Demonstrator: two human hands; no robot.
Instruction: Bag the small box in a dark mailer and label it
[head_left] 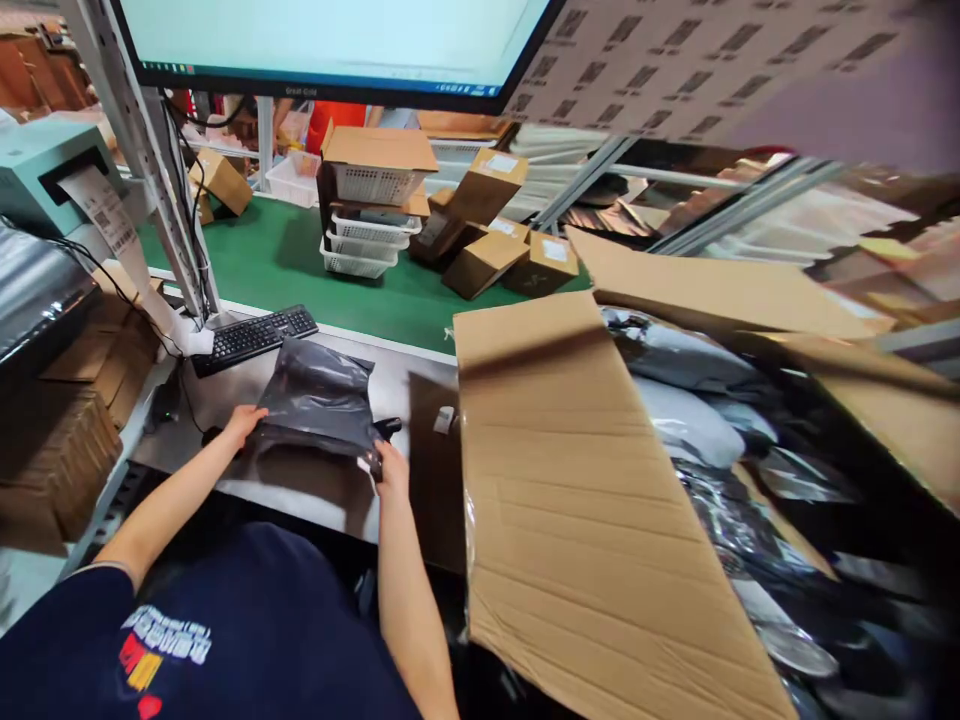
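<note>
A dark grey plastic mailer bag (pixel 319 400) lies on the metal worktable (pixel 397 375), just in front of the black keyboard (pixel 255 336). My left hand (pixel 241 422) grips the bag's near left corner. My right hand (pixel 391 470) holds its near right corner, fingers closed on the plastic. A small dark object (pixel 388 428) lies beside the bag's right edge; I cannot make out what it is.
A big open cardboard box (pixel 585 480) full of grey and black bagged parcels (pixel 697 420) stands to the right. Behind the table a green conveyor (pixel 285 255) carries small cartons and stacked white baskets (pixel 371 215). A monitor (pixel 337 45) hangs above, a label printer (pixel 45 165) at left.
</note>
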